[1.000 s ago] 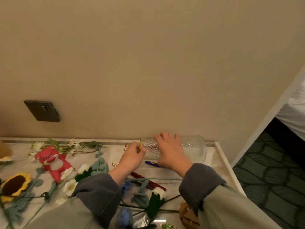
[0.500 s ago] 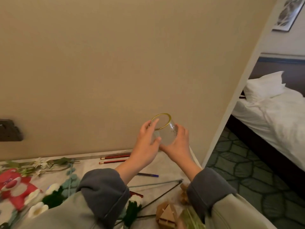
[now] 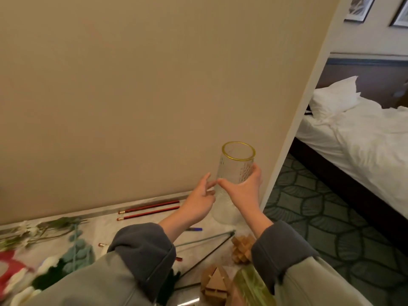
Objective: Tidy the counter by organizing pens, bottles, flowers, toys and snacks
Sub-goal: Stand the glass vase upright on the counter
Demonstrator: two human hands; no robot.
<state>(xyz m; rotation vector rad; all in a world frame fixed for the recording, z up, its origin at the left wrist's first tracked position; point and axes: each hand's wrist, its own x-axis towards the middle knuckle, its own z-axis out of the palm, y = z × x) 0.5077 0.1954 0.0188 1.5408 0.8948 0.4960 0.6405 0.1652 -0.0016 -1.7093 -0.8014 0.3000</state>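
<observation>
1. The glass vase (image 3: 237,166) lay on its side by the wall a second ago and was then lifted. It now stands upright at the counter's (image 3: 106,230) far right corner, mouth up.
2. The right hand (image 3: 242,193) wraps round its middle. The left hand (image 3: 197,204) is spread loose beside it; whether it touches the glass, I cannot tell.
3. It looks ready to take the flowers (image 3: 44,228) lying to the left.
4. Sleeves hide the near counter. The red toy (image 3: 8,268) is cut off at the edge, and the greenish packet (image 3: 251,288) is too blurred to name.
</observation>
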